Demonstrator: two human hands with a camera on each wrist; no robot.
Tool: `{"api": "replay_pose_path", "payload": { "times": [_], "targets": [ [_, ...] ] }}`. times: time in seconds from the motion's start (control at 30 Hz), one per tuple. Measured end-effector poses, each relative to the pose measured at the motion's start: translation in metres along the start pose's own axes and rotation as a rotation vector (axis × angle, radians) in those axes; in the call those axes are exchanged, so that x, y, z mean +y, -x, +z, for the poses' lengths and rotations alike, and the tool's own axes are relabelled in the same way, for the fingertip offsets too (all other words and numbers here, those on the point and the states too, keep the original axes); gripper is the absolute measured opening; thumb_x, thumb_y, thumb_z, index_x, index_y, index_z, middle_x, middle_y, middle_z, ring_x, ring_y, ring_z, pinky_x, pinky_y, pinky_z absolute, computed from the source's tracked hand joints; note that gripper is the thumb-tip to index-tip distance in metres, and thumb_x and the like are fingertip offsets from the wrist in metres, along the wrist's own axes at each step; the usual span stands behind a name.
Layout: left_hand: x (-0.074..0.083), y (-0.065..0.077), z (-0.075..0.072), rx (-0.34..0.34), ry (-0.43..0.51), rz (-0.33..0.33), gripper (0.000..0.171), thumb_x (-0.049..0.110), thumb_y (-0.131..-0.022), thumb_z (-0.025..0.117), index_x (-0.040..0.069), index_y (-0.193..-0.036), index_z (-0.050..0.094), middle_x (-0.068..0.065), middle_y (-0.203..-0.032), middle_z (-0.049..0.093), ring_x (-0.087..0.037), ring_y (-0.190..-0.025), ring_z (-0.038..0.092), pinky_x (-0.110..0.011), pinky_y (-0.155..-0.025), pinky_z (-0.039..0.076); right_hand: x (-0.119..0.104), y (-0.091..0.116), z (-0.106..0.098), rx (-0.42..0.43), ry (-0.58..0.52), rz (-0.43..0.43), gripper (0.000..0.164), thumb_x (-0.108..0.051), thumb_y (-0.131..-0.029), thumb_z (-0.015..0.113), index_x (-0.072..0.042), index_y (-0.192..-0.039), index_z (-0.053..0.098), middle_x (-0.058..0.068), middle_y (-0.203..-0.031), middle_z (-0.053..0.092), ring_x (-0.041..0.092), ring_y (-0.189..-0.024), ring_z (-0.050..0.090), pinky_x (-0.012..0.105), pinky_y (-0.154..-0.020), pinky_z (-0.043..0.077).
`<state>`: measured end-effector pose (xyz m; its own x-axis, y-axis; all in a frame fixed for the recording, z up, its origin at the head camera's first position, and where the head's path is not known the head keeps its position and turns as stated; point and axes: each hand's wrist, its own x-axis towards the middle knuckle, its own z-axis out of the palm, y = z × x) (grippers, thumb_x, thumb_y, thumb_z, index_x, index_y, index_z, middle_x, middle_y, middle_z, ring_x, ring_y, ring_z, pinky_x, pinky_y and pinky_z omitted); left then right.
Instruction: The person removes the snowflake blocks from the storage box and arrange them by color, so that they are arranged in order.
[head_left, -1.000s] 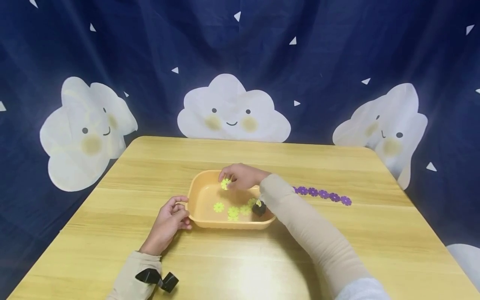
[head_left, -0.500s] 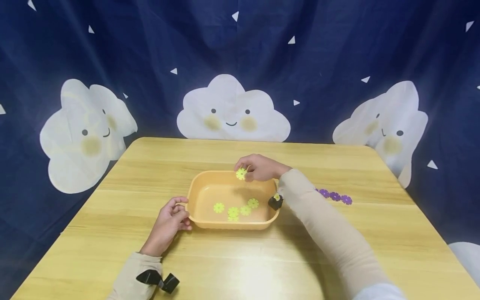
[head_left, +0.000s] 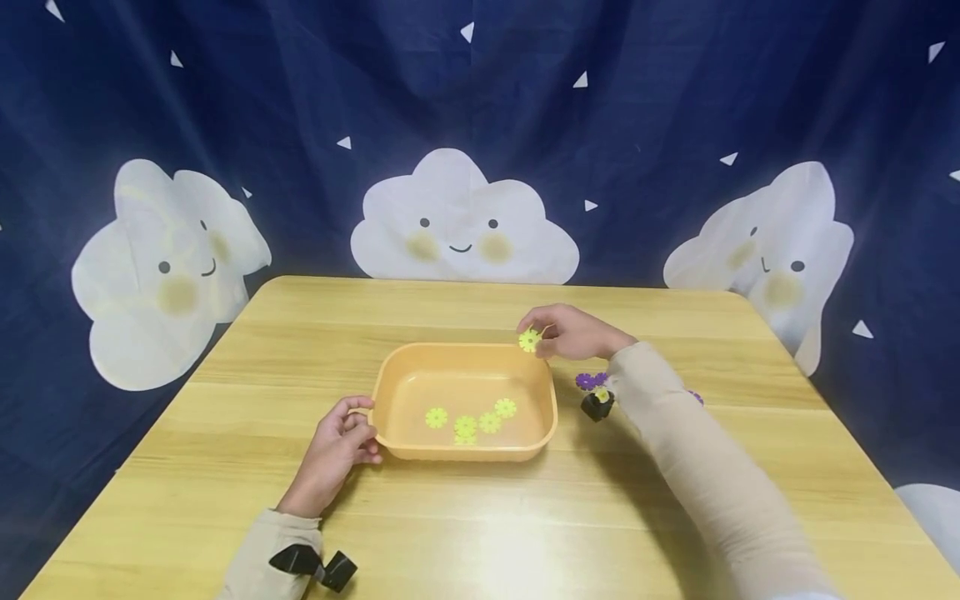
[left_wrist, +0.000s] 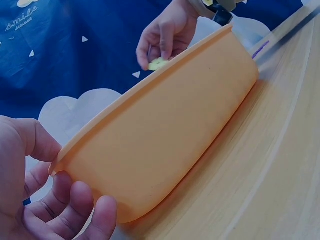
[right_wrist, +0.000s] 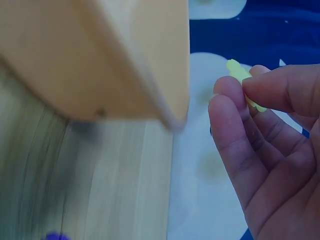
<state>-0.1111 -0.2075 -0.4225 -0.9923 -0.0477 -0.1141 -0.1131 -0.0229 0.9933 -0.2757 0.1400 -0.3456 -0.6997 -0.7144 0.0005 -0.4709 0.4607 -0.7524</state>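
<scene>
My left hand [head_left: 337, 450] holds the left end of an orange plastic basin [head_left: 465, 453]. In the left wrist view its thumb lies on the rim and its fingers curl beneath. My right hand [head_left: 583, 335] pinches a yellow flower-shaped disc [head_left: 528, 340] between thumb and fingertips, just above the basin's far right corner. The right wrist view shows the disc [right_wrist: 236, 71] edge-on. Several more yellow flower discs [head_left: 437, 417] lie on the basin floor, one partly hidden by the near wall. Purple flower discs [head_left: 585, 382] sit on the table right of the basin, partly covered by my right forearm.
The wooden table [head_left: 450, 525] reaches back to a dark blue curtain [head_left: 637, 100] with white smiling clouds. A black strap device [head_left: 315, 567] is on my left wrist, and another black device [head_left: 597, 407] is at the right wrist.
My right hand has carried the yellow disc rightward and up from inside the basin to its far right corner. My left hand stays at the rim. Different purple discs show now.
</scene>
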Motion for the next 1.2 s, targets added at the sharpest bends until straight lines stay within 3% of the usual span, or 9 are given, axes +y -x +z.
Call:
{"api": "replay_pose_path", "payload": {
  "times": [0.3,0.53,0.87,1.1,1.2],
  "targets": [
    [0.0,0.0,0.0,0.004,0.004,-0.002,0.039,-0.011,-0.086,0.047,-0.005,-0.124,0.04,-0.005,-0.079,0.047,-0.015,-0.062,0.054,-0.029,-0.055,0.056,0.018,0.021,-0.007,0.016,-0.024,0.021,0.038,0.013,-0.082,0.062,0.008,-0.119,0.058,0.015,-0.1,0.064,0.027,-0.091,0.062,0.046,-0.093,0.051],
    [0.0,0.0,0.001,0.006,0.002,-0.008,0.039,-0.011,-0.086,0.047,-0.004,-0.124,0.04,-0.006,-0.079,0.047,-0.016,-0.063,0.054,-0.03,-0.055,0.056,0.026,0.034,-0.008,0.021,-0.027,0.051,0.038,0.012,-0.082,0.063,0.008,-0.119,0.057,0.014,-0.099,0.064,0.028,-0.088,0.064,0.039,-0.085,0.056],
    [0.002,-0.001,0.0,0.0,-0.003,0.006,0.039,-0.011,-0.086,0.047,-0.005,-0.124,0.04,-0.005,-0.079,0.047,-0.016,-0.064,0.054,-0.029,-0.056,0.056,0.036,0.05,-0.009,0.036,0.006,0.074,0.038,0.009,-0.083,0.064,0.008,-0.12,0.057,0.011,-0.1,0.065,0.028,-0.097,0.062,0.049,-0.097,0.048],
    [0.002,-0.001,0.0,-0.003,-0.003,0.012,0.039,-0.011,-0.087,0.047,-0.004,-0.124,0.04,-0.005,-0.077,0.046,-0.015,-0.063,0.054,-0.029,-0.056,0.057,0.044,0.062,-0.004,0.042,-0.063,0.143,0.037,0.007,-0.084,0.064,0.008,-0.12,0.056,0.014,-0.095,0.063,0.025,-0.082,0.066,0.035,-0.071,0.057],
    [0.001,0.0,0.0,-0.004,0.001,0.002,0.04,-0.011,-0.087,0.047,-0.004,-0.125,0.039,-0.005,-0.075,0.046,-0.016,-0.063,0.055,-0.03,-0.056,0.057,0.05,0.066,0.0,0.041,-0.073,0.123,0.036,0.01,-0.082,0.065,0.01,-0.118,0.056,0.015,-0.093,0.064,0.025,-0.083,0.065,0.034,-0.073,0.056]
  ]
}}
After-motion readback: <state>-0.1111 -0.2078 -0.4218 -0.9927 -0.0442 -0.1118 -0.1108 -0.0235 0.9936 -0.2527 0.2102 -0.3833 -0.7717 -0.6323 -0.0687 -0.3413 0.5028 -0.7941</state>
